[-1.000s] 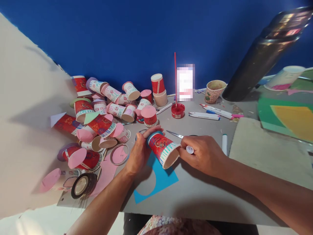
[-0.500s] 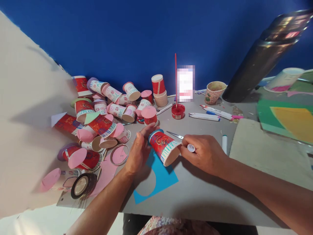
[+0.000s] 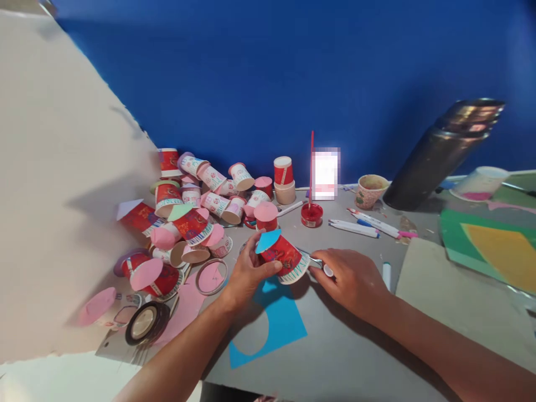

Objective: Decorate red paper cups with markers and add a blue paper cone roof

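Note:
My left hand [image 3: 250,272] is closed round a red paper cup [image 3: 288,258], thumb along its side. The cup lies tilted with its rim toward the right; a blue paper cone [image 3: 268,240] caps its other end, and teal strokes run round the white rim band. At the rim, my right hand [image 3: 349,279] is closed on a white marker [image 3: 328,271], of which little but the round end shows. Scissors [image 3: 302,252] lie partly hidden behind the cup. Below is a blue paper sheet [image 3: 288,329] with a round hole cut in it.
Many decorated paper cups [image 3: 190,223] with paper tops are heaped on the left. A tape roll [image 3: 147,322] lies near the front left. Farther back stand a red paint pot [image 3: 312,216], markers [image 3: 372,223], a used paper cup [image 3: 371,191] and a black bottle [image 3: 435,156].
My left hand has gone from lying open beside the cup to gripping it, and the cup has turned so its blue top shows. My right hand stays at the rim. The view has tilted up.

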`<state>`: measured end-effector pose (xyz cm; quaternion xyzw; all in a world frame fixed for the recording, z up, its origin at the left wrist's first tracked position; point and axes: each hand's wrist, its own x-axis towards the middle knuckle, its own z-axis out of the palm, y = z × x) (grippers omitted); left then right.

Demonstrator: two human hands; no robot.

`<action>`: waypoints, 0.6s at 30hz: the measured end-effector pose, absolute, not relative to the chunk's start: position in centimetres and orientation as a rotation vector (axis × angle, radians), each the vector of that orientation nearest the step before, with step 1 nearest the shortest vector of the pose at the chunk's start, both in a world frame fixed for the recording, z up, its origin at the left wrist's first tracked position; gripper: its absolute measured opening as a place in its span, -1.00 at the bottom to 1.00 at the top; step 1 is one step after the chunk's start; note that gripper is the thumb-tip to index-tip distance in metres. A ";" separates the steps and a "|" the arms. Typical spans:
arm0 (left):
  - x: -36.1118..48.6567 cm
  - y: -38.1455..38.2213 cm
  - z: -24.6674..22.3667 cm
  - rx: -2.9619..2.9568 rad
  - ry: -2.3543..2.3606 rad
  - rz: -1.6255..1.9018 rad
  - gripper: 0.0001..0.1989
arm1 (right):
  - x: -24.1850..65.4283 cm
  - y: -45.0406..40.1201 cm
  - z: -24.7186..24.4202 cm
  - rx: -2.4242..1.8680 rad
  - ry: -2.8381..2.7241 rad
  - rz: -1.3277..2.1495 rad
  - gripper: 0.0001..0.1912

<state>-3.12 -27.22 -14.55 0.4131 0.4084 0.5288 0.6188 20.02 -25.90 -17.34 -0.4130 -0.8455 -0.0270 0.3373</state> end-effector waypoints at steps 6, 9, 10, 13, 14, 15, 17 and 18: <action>-3.6 -27.8 -12.3 1.011 1.124 1.261 -0.17 | 20.2 -25.1 -17.8 -0.953 -2.104 0.206 -0.83; -3.9 -28.6 -10.7 1.066 1.116 1.232 -0.19 | 20.5 -24.7 -17.7 -0.907 -2.094 0.232 -0.79; -4.1 -28.9 -10.2 1.079 1.114 1.228 -0.21 | 20.8 -24.5 -17.7 -0.892 -2.085 0.199 -0.76; -5.1 -30.3 -9.2 1.062 1.138 1.228 -0.25 | 21.7 -23.9 -17.4 -0.873 -2.046 0.043 -0.69; -5.5 -30.8 -8.9 1.043 1.153 1.241 -0.25 | 22.1 -23.6 -17.3 -0.891 -2.033 0.008 -0.68; -6.0 -31.3 -8.7 1.030 1.167 1.274 -0.23 | 22.5 -23.4 -17.2 -0.924 -2.017 -0.005 -0.65; -7.4 -32.3 -8.1 0.993 1.232 1.379 -0.15 | 23.3 -23.1 -16.8 -1.011 -1.956 0.026 -0.58; -8.3 -32.7 -7.6 0.978 1.293 1.430 -0.11 | 23.6 -23.0 -16.6 -1.066 -1.911 0.080 -0.55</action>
